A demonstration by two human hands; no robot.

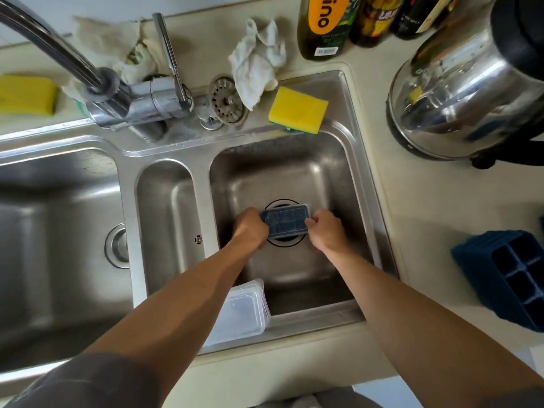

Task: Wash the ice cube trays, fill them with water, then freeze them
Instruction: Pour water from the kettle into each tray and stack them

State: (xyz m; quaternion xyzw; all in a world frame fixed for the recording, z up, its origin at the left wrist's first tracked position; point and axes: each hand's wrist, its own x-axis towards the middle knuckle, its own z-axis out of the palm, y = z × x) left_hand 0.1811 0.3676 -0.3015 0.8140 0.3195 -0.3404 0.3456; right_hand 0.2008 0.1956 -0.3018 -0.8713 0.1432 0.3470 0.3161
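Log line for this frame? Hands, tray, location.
left hand: grips blue ice cube tray | right hand: grips same tray | where: right basin, over drain | second tray: on counter

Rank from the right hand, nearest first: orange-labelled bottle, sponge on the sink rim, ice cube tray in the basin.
1. Ice cube tray, in the right hand's grip.
2. Sponge, on the back rim.
3. Orange-labelled bottle, counter behind the sink.

Kitchen sink corner, cream countertop (426,207), soft even light.
Steel sink (201,187) with 3 basins, chrome faucet (117,95) at back; 2 yellow sponges (297,108), crumpled cloth (256,60), bottles (323,25), steel kettle (471,83) on the right.
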